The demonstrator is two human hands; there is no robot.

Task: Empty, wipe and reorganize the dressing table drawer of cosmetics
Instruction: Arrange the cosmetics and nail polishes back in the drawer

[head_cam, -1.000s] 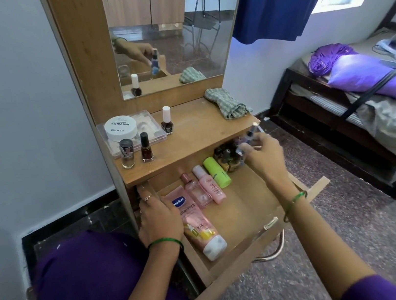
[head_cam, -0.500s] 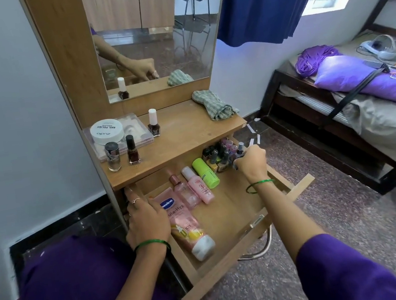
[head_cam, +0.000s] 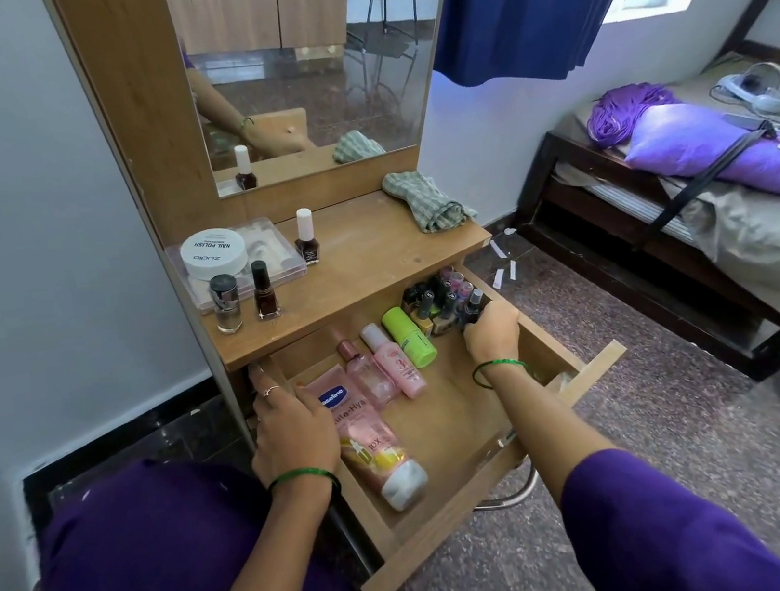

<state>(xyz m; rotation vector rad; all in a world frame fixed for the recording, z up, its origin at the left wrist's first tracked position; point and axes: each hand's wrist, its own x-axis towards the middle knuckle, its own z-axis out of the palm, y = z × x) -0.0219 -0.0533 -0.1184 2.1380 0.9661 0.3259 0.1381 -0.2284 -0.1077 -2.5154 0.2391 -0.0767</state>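
Right hand (head_cam: 490, 333) has set the small bottle back among the nail polish bottles (head_cam: 439, 300) at the drawer's (head_cam: 464, 501) far right, fingers curled on one; left hand (head_cam: 291, 429) rests flat on its left edge, so restocking continues.

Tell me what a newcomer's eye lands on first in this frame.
The open drawer below the mirror, with a pink tube lying along its left side and a green bottle farther back. The right hand reaches into a cluster of small bottles at the back right corner; the left hand rests on the drawer's left edge.
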